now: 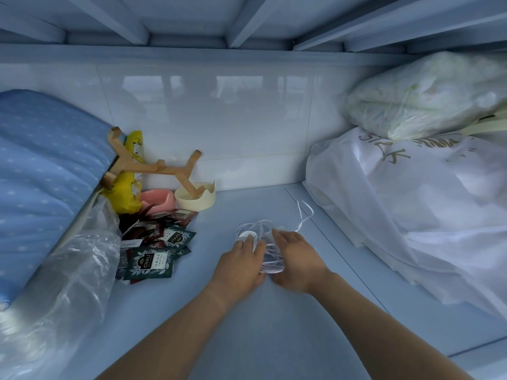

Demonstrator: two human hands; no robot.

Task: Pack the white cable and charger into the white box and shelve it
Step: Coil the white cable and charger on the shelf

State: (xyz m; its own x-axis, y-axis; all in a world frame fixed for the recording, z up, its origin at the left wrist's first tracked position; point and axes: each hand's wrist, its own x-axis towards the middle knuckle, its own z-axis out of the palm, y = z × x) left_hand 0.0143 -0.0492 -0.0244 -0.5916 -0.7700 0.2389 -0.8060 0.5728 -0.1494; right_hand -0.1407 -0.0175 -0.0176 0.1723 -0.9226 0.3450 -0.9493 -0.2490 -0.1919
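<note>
A white box (270,249) lies on the pale blue shelf (274,325), mostly covered by my hands. A round white charger (246,234) rests at its far left, under my left fingertips. The thin white cable (303,215) loops over the box and trails toward the back right. My left hand (240,266) presses on the left side of the box and charger. My right hand (297,260) grips the right side, with coils of cable running between the two hands.
Several dark tea sachets (153,256) lie left of the box, with a cream bowl (195,198), pink dish (157,198), wooden rack (162,168) and yellow packet (129,185) behind. Blue bedding (46,171) and clear plastic (63,283) fill the left; white bags (417,204) the right.
</note>
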